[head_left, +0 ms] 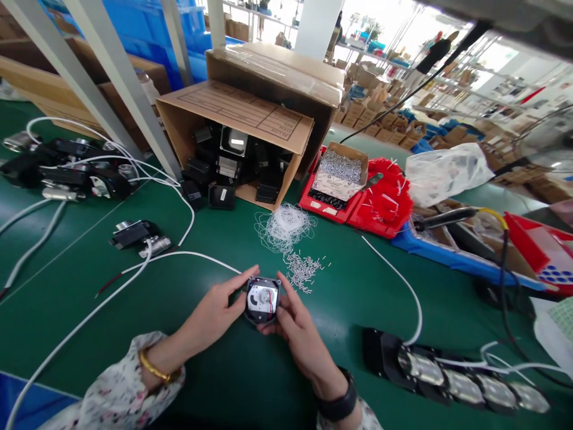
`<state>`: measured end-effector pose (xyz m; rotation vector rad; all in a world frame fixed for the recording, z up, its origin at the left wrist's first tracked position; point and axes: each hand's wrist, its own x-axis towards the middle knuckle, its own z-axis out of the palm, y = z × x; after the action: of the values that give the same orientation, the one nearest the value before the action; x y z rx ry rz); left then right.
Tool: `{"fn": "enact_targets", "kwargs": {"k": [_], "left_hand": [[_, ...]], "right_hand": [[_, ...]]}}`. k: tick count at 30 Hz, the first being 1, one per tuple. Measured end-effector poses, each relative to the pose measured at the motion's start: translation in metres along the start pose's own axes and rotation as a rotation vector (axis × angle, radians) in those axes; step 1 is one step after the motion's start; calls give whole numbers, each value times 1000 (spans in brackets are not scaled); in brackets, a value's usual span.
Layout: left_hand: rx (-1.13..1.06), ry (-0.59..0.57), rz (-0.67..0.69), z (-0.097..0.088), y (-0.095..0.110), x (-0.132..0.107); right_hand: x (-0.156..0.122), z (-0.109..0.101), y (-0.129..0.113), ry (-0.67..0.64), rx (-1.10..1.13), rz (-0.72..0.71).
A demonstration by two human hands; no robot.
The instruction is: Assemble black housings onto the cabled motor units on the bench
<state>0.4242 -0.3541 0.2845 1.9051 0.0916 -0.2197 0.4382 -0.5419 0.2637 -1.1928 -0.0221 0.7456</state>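
Observation:
A small black square housing (pixel 257 316) with a white plate and a red wire inside is held between both hands above the green table. My left hand (pixel 219 310) grips its left side with thumb and fingers. Round the right side and underneath, my right hand (pixel 298 322) is closed on it. A white cable (pixel 201 255) runs from behind the housing toward the left. Just beyond lie a heap of small screws (pixel 304 269) and a tangle of thin clear tubing or line (pixel 286 226).
An open cardboard box (pixel 242 113) of black housings stands behind. Red bins (pixel 385 200) and a box of screws (pixel 340 170) are at back right. Metal-fitted black units (pixel 452 376) lie at right, similar ones (pixel 71 170) at left. A black-handled tool (pixel 447 218) rests over a blue bin.

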Motion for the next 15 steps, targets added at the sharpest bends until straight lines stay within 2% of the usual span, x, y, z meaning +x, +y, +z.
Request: {"fn": "enact_targets", "kwargs": {"k": [4,9,15], "left_hand": [[-78,-62,35,-5,-6,0],[-174,-88,56,-20,-12,6],[-122,-110,101,-41,-20,17]], "right_hand": [[4,8,-1,29,22,7],[23,26,4,123,-43,-75],[41,33,3,52,13,-110]]}}
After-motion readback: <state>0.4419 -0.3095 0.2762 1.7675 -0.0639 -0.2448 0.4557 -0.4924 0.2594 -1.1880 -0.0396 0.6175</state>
